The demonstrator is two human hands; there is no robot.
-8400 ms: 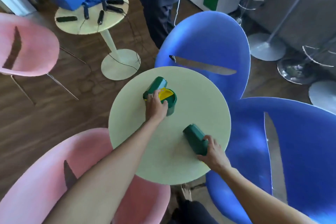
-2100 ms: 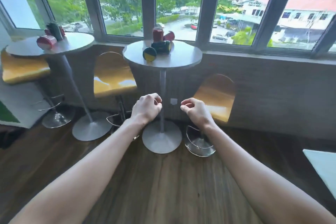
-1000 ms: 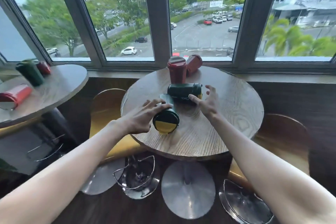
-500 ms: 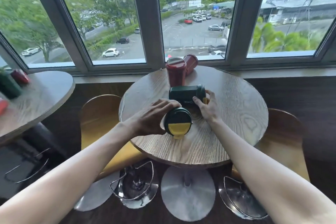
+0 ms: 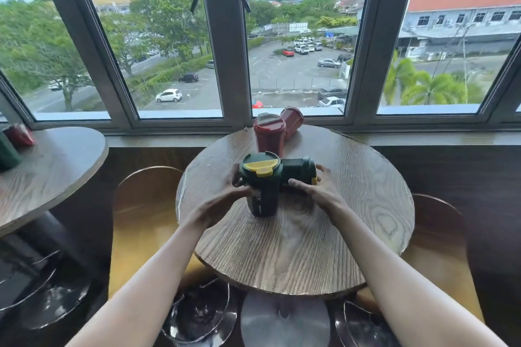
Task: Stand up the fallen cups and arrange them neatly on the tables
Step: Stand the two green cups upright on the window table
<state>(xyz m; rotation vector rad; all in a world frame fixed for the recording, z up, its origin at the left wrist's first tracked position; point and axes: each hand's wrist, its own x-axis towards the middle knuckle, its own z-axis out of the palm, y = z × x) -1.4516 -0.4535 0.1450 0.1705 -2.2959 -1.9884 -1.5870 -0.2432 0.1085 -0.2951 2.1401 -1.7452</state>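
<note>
A round wooden table (image 5: 296,248) by the window carries several lidded cups. My left hand (image 5: 222,200) grips a dark green cup with a yellow lid (image 5: 262,191), which stands upright near the table's middle. Right behind it a second green cup (image 5: 298,170) lies on its side, and my right hand (image 5: 318,189) is wrapped around it. Further back, a dark red cup (image 5: 269,135) stands upright, and another red cup (image 5: 291,121) leans tilted against it near the window sill.
A second round wooden table (image 5: 50,175) at the left holds a green cup (image 5: 7,152) and a red cup (image 5: 19,135) at the frame edge. Yellow bar stools (image 5: 141,214) with chrome bases sit under both tables. Window frames run just behind the table.
My left hand has tipped the yellow-lidded green cup from lying on its side to upright. My right hand has closed around the second, lying green cup.
</note>
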